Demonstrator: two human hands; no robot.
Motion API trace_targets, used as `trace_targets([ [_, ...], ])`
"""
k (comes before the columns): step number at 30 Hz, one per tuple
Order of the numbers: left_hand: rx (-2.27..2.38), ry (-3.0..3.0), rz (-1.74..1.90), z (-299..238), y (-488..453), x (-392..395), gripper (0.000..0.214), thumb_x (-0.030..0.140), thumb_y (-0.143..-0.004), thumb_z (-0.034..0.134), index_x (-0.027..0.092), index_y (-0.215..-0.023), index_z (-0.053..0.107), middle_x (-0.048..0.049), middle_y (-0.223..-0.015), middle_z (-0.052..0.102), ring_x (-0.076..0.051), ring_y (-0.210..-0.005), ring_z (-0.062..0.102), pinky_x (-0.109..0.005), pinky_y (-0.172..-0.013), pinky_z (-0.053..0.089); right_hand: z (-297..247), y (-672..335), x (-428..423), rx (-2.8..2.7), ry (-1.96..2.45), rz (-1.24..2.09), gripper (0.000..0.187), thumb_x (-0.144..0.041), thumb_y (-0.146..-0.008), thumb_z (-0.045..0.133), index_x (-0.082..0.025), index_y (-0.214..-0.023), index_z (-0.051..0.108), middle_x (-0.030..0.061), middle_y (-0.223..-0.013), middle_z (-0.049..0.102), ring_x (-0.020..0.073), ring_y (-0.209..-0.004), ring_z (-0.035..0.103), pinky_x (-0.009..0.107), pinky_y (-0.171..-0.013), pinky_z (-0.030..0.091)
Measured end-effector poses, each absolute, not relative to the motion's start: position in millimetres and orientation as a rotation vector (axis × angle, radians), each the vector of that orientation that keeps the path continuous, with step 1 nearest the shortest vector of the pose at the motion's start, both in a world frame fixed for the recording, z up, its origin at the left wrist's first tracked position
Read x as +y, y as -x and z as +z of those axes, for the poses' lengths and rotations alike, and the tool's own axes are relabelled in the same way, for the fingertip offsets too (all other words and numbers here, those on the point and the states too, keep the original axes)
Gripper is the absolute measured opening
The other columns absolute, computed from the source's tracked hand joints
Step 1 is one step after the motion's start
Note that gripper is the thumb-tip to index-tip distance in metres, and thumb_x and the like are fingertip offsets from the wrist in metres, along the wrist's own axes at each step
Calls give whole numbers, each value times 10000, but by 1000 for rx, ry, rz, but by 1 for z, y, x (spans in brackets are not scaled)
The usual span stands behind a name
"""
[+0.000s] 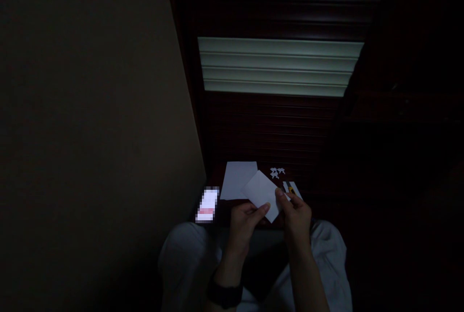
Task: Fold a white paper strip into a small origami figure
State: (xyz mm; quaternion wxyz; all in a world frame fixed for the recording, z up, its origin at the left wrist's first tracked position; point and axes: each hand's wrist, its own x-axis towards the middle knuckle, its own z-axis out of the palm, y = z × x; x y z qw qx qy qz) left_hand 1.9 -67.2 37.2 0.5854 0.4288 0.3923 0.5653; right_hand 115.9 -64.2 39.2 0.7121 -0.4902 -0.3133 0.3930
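I find the left hand [244, 215] pinching a white paper square [260, 190] at its near left edge and the right hand [297, 209] gripping its right corner, the square held tilted over the near part of the tabletop [224, 211]. I record a larger white sheet [235, 180] behind it to the left, small white cut-outs [274, 174] at the far right, and a lit phone [207, 204] at the near left.

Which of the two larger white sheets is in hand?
The cornerwise sheet, held by the left hand and right hand; the other sheet, partly behind it, lies flat.
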Motion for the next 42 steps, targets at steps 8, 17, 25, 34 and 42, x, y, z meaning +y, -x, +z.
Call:
trace_targets([
  [8, 1016, -1083, 1421, 29, 1, -63, 232, 318, -636, 699, 103, -580, 632, -43, -555, 647, -145, -535, 587, -223, -523, 442, 46, -113, -66, -754, 946, 1076, 292, -376, -651, 700, -138, -796, 613, -57, -449, 484, 55, -327, 378, 159, -307, 273],
  [17, 1018, -1106, 1514, 33, -2, -65, 199, 278, -653, 686, 106, -570, 629, -34, -558, 644, -146, -558, 582, -228, -553, 436, 51, -115, -71, -797, 955, 1070, 274, -389, -697, 659, -164, -630, 517, -90, -396, 371, 35, -317, 273, 143, -300, 192],
  [25, 1027, -1125, 1482, 29, -1, -61, 213, 286, -654, 685, 103, -562, 626, -42, -553, 644, -155, -550, 583, -234, -545, 437, 48, -117, -70, -844, 959, 1021, 257, -383, -714, 643, -154, -645, 550, -87, -382, 372, 37, -313, 262, 150, -303, 182],
  [34, 1048, -1119, 1473, 33, -1, -60, 215, 289, -640, 697, 108, -547, 626, -40, -538, 644, -152, -531, 584, -232, -534, 439, 50, -118, -70, -872, 986, 997, 254, -393, -715, 640, -153, -666, 574, -84, -363, 383, 43, -306, 268, 157, -309, 188],
  [42, 970, -1111, 1444, 31, -2, -61, 195, 290, -667, 681, 106, -609, 649, -43, -581, 656, -147, -549, 589, -231, -544, 447, 47, -118, -68, -827, 978, 1008, 261, -380, -711, 647, -153, -632, 545, -81, -383, 381, 42, -312, 273, 161, -306, 183],
])
